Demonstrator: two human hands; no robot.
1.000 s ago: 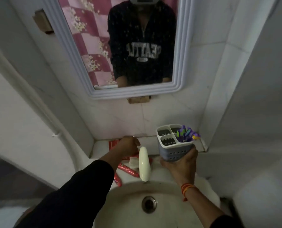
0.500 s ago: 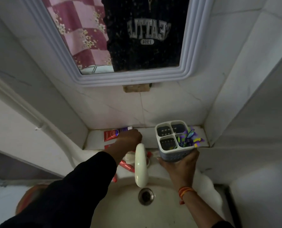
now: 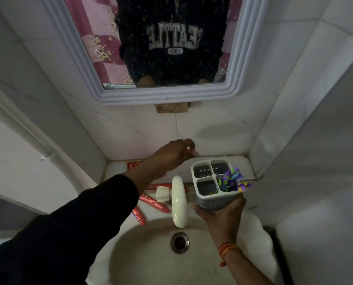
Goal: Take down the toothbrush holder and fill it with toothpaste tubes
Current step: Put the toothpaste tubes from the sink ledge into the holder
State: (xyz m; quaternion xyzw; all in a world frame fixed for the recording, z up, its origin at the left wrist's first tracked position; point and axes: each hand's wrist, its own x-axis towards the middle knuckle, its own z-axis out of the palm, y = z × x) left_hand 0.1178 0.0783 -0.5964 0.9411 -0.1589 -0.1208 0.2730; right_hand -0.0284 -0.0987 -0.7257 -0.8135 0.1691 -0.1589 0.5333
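Two hands over the cream ceramic basin (image 3: 142, 256), and it's tight. Right hand (image 3: 221, 214) has its fingers clamped round the white four-compartment plastic toothbrush holder (image 3: 213, 188), upright above the basin's back rim, beside the cream tap (image 3: 179, 202); bright brushes fill one compartment, three sit empty. Left hand (image 3: 174, 154) hovers above the back ledge (image 3: 241, 163), fingers pinched together on something small and pale, can't tell what. Red toothpaste tubes (image 3: 155, 203) lie along the basin's left rim. Risk: a loose tube sliding into the bowl, or the holder tipping and spilling brushes.
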